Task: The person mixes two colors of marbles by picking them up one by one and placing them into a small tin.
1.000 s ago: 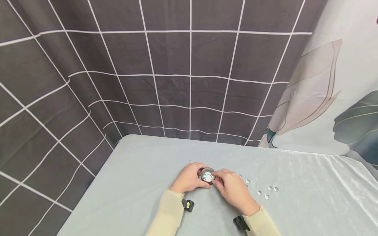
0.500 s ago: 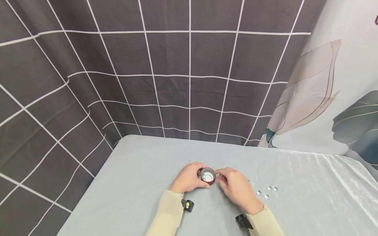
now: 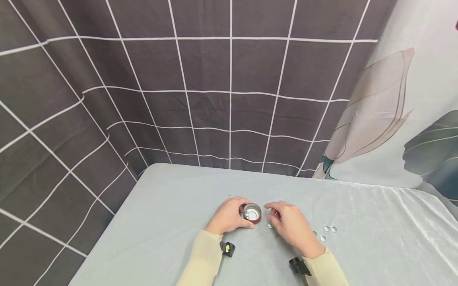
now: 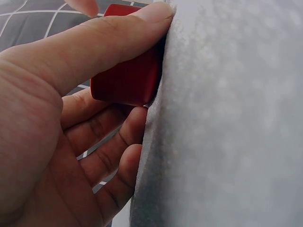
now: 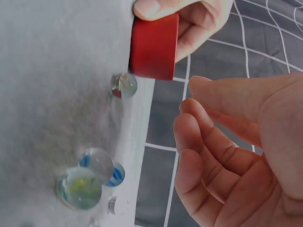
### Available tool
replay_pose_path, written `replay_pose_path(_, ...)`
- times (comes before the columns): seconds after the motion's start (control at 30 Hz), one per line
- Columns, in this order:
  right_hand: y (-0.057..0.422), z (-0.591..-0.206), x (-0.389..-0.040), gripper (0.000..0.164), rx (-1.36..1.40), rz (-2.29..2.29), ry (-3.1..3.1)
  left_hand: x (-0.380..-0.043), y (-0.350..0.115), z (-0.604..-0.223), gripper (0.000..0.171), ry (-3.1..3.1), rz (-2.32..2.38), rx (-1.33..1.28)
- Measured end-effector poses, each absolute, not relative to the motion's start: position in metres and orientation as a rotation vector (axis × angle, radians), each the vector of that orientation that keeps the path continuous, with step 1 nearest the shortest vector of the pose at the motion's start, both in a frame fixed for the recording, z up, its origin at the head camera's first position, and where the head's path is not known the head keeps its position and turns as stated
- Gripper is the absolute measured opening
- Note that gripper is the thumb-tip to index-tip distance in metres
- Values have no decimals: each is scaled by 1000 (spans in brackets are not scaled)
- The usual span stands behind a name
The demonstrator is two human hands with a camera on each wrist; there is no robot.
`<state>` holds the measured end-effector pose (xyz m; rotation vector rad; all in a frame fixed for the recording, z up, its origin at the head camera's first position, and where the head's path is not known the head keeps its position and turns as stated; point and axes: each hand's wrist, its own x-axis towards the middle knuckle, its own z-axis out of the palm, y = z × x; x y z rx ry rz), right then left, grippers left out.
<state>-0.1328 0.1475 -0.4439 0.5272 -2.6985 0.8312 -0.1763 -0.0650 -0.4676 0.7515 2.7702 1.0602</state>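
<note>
My left hand (image 3: 229,214) grips a small round red container (image 3: 258,218) by its side, thumb in front and fingers behind. Its open top shows a pale, shiny inside with something small and greenish (image 3: 247,213) at the left. In the left wrist view the red wall (image 4: 125,80) lies between thumb and fingers, low against the cloth. My right hand (image 3: 291,226) hovers right of the container with loosely bent fingers, and nothing shows between them in the right wrist view. One glass marble (image 5: 124,86) lies on the cloth beside the container, near my right fingertips.
Several clear glass marbles (image 3: 327,228) lie on the pale cloth-covered table (image 3: 171,222) right of my right hand. In the right wrist view, a marble with yellow-green inside (image 5: 80,187) is nearest. A dark gridded curtain (image 3: 229,111) hangs behind the table.
My right hand has drawn back to the right from the container's rim, and its fingers have parted from it. A marble now shows below those fingers. My left hand keeps its grip in place.
</note>
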Motion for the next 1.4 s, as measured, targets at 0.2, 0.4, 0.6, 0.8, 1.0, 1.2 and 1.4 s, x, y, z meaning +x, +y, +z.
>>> replay_pose_path(0.2,155,-441,-134,26,519,804,-2702,-177,-64,-468,56,2775,1055,750)
replay_pose_path(0.4,163,-438,-136,25,477,805,-2735,-178,-64,-468,56,2786,1038,762)
replay_pose_path(0.6,167,-436,-138,26,474,806,-2729,-179,-63,-468,55,2797,1028,772)
replay_pose_path(0.8,172,-436,-140,26,452,799,-2734,-179,-63,-468,55,2795,1022,750)
replay_pose_path(1.0,176,-435,-141,25,437,795,-2735,-179,-63,-467,55,2790,1023,747)
replay_pose_path(1.2,174,-436,-140,22,486,770,-2745,-178,-63,-466,55,2780,1048,750)
replay_pose_path(1.4,172,-438,-138,21,506,785,-2787,-177,-63,-466,55,2782,1040,756)
